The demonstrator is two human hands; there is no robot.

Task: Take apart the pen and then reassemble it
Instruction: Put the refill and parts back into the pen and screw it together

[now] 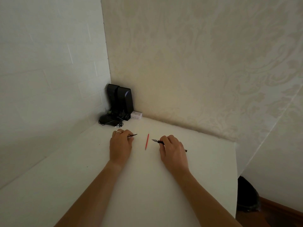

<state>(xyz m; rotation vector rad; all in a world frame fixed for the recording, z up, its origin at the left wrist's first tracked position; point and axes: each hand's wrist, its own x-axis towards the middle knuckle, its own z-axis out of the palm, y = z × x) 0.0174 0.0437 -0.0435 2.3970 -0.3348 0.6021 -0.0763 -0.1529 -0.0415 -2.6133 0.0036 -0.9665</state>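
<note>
A thin red refill (147, 141) lies alone on the white table (147, 185), between my two hands. My left hand (121, 145), with a ring on one finger, is closed on a slim dark pen part (133, 135) whose tip sticks out to the right. My right hand (173, 151) grips the black pen barrel (158, 141); its pointed metal tip faces left toward the refill and its rear end shows past my hand at the right. Both hands rest low on the table, each a short gap from the refill.
Black speakers (120, 99) with tangled cables (109, 122) and a small white box (136, 115) sit in the far corner where the two walls meet. The table's right edge (237, 169) drops off to the floor, where a dark bin (247, 195) stands.
</note>
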